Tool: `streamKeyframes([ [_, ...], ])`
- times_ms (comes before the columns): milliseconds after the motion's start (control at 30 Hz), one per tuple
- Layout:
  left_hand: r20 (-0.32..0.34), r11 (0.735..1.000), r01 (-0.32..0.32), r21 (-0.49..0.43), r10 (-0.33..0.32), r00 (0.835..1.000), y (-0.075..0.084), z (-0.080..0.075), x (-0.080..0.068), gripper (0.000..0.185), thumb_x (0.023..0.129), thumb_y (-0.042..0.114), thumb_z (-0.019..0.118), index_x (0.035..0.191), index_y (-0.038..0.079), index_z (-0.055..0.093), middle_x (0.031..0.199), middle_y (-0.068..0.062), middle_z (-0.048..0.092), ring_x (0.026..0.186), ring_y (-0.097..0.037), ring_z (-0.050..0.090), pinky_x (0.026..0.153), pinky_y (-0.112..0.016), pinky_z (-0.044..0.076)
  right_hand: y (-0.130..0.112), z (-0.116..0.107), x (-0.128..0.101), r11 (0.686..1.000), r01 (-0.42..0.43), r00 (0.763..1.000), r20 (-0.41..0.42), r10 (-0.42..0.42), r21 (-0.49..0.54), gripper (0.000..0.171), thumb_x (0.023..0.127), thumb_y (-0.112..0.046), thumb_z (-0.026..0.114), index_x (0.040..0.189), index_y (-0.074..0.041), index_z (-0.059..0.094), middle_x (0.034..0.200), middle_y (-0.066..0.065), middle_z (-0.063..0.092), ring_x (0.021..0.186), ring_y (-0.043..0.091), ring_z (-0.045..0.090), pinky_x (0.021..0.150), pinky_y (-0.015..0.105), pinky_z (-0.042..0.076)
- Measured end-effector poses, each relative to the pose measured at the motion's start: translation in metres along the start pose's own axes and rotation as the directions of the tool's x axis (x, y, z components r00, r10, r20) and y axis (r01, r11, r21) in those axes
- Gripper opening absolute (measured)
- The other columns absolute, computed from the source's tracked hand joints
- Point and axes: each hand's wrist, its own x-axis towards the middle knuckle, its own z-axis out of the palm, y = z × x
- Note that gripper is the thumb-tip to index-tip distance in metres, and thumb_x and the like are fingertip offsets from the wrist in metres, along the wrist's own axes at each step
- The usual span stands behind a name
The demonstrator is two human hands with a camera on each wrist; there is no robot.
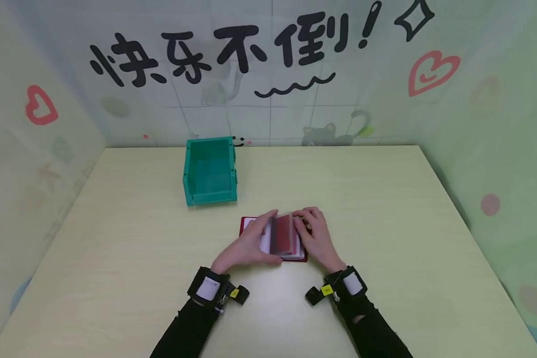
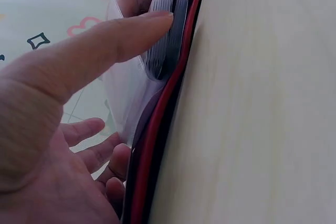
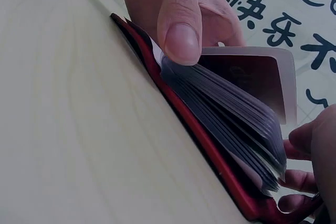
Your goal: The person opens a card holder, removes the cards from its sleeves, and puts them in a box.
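Observation:
A red-covered card holder (image 1: 265,242) with clear plastic sleeves lies open on the table in the head view. One sleeve with a dark red card (image 1: 284,233) stands partly raised in its middle. My left hand (image 1: 250,243) holds the left side, its thumb across the sleeve edges in the left wrist view. At the right side, my right hand (image 1: 317,238) grips the holder near its upper corner. The right wrist view shows the stacked sleeves (image 3: 236,119) fanned above the red cover (image 3: 210,153). My right fingertips are partly hidden.
A teal open-fronted bin (image 1: 210,169) stands behind and left of the card holder. The pale wooden table (image 1: 116,238) meets a printed backdrop (image 1: 268,119) at its back and sides.

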Motion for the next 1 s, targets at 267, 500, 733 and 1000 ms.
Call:
streamKeyframes([
  [267, -0.019, 0.997, -0.015, -0.078, 0.014, 1.000, -0.007, -0.004, 0.002, 0.115, 0.073, 0.025, 0.090, 0.161, 0.016, 0.017, 0.155, -0.010, 0.036, 0.120, -0.026, 0.043, 0.092, -0.036, 0.046, 0.003, 0.001, 0.001, 0.999, 0.046, 0.999, 0.008, -0.046, 0.009, 0.021, 0.099, -0.013, 0.060, 0.114, -0.004, 0.071, 0.112, 0.015, 0.055, 0.106, 0.028, 0.047, 0.087, 0.038, 0.045],
  [500, 0.009, 0.983, -0.030, -0.179, 0.032, 0.999, -0.013, -0.010, 0.003, 0.117, 0.075, 0.021, 0.088, 0.161, 0.018, 0.010, 0.157, -0.009, 0.030, 0.121, -0.025, 0.041, 0.092, -0.033, 0.045, 0.005, 0.000, 0.002, 0.997, 0.077, 0.997, 0.013, -0.077, 0.008, 0.018, 0.097, -0.013, 0.064, 0.109, -0.005, 0.073, 0.110, 0.015, 0.055, 0.105, 0.028, 0.046, 0.087, 0.035, 0.037],
  [733, 0.026, 0.968, -0.017, -0.251, 0.024, 0.999, -0.017, -0.016, 0.003, 0.114, 0.076, 0.018, 0.086, 0.161, 0.021, 0.009, 0.157, -0.010, 0.029, 0.126, -0.026, 0.044, 0.093, -0.034, 0.041, 0.006, 0.000, 0.002, 0.995, 0.102, 0.995, 0.006, -0.102, -0.007, 0.018, 0.096, -0.012, 0.064, 0.109, -0.005, 0.073, 0.110, 0.015, 0.056, 0.104, 0.029, 0.047, 0.087, 0.035, 0.036],
  [1000, 0.022, 0.946, -0.015, -0.325, 0.023, 0.999, -0.018, -0.018, 0.001, 0.096, 0.078, 0.027, 0.087, 0.151, 0.017, 0.026, 0.151, -0.007, 0.042, 0.131, -0.027, 0.049, 0.099, -0.037, 0.041, 0.007, 0.000, 0.002, 0.995, 0.104, 0.995, 0.011, -0.104, -0.009, 0.018, 0.096, -0.013, 0.063, 0.108, -0.004, 0.073, 0.110, 0.015, 0.056, 0.106, 0.030, 0.047, 0.089, 0.039, 0.037],
])
